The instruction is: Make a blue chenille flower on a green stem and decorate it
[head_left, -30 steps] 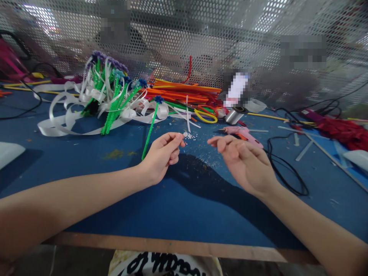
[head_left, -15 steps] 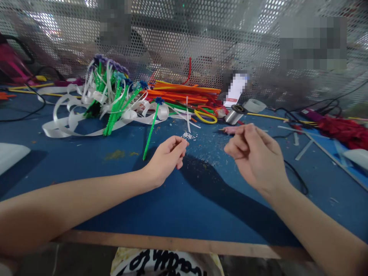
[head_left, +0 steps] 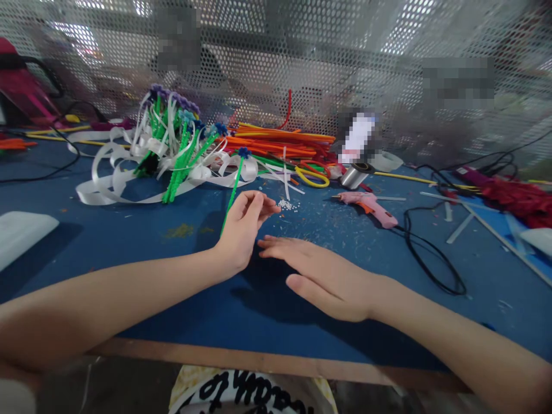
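Note:
My left hand hovers over the blue table with thumb and fingertips pinched together; anything between them is too small to make out. Just beyond its fingertips lies a little pile of white beads. A green pipe-cleaner stem with a dark blue flower head lies behind this hand, its lower end partly covered. My right hand is palm down, fingers stretched and thumb apart, close to the left wrist and holding nothing. A pink glue gun lies on the table beyond my right hand, its black cord trailing right.
Green-stemmed pipe-cleaner flowers with white ribbon sit at back left. Orange pipe cleaners, yellow-handled scissors, a silver spool and a phone line the back. A perforated metal panel stands behind.
My right hand has moved left and down, from beside the glue gun to near my left hand, and its fingers have straightened. The left hand has shifted slightly and turned more upright, fingers still pinched.

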